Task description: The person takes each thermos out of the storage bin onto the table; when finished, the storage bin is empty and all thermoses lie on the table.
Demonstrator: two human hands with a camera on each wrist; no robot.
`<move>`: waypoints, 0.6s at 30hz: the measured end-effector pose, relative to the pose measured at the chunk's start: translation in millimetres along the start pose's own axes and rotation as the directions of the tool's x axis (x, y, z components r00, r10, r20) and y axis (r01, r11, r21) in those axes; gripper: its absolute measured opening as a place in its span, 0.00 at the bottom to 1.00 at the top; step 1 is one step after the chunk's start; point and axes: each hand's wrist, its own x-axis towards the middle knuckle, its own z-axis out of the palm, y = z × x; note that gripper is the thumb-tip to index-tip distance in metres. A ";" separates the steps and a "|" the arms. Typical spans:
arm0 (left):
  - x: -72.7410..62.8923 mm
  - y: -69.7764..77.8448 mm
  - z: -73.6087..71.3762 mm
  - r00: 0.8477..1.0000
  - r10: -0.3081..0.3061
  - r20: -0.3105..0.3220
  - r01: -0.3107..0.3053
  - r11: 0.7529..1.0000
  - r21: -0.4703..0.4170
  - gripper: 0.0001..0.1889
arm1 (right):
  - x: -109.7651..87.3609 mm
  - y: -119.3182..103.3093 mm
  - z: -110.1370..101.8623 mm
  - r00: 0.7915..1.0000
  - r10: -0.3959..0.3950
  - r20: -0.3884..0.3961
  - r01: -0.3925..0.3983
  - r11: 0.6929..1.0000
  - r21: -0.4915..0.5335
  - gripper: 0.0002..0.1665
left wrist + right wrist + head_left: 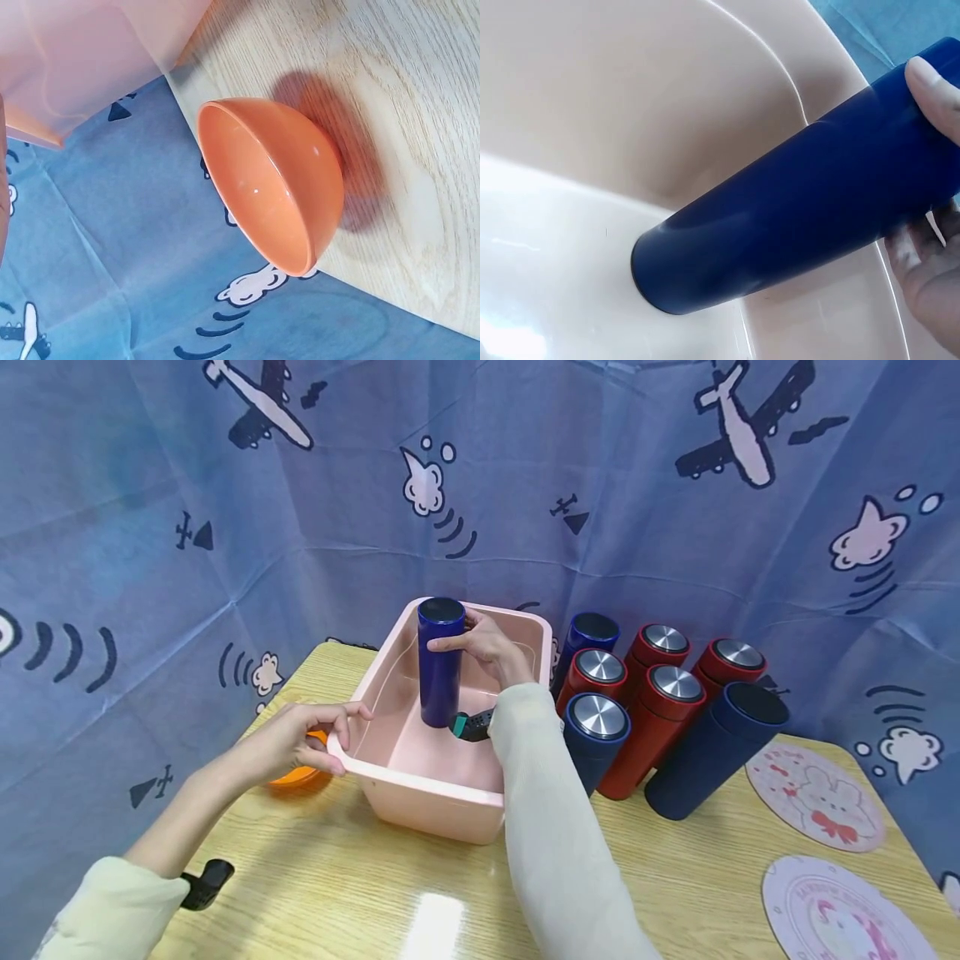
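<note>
A blue thermos flask (438,672) with a black top stands nearly upright inside a pink plastic tub (431,783). My right hand (491,645) grips the flask near its upper end, thumb on one side and fingers on the other. In the right wrist view the flask's lower end (682,262) is over the tub's floor; whether it touches I cannot tell. My left hand (303,739) holds the tub's near left corner, with fingers over the rim and the thumb outside. Behind that hand sits an orange bowl (319,180), partly hidden in the head view.
Several more flasks stand close together right of the tub, among them a red one (652,727) and a dark blue one (712,752). Two round printed mats (817,793) lie at the table's right. A patterned blue curtain (495,468) hangs behind the wooden table (315,877).
</note>
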 end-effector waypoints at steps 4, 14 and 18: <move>-0.2 -1.0 0.6 1.000 0.017 -0.005 -0.017 1.000 -0.003 0.15 | -0.1 1.5 1.5 1.000 -0.016 0.017 0.016 1.000 -0.012 0.41; -0.5 -2.2 0.8 1.000 0.031 -0.007 -0.031 0.999 -0.008 0.15 | -1.6 -0.1 7.2 0.996 -0.041 -0.083 0.030 0.991 -0.131 0.38; -0.2 -2.5 -0.2 1.000 0.009 -0.002 -0.009 1.000 -0.004 0.15 | -2.6 -4.3 10.6 0.997 -0.019 -0.079 0.010 0.994 -0.112 0.39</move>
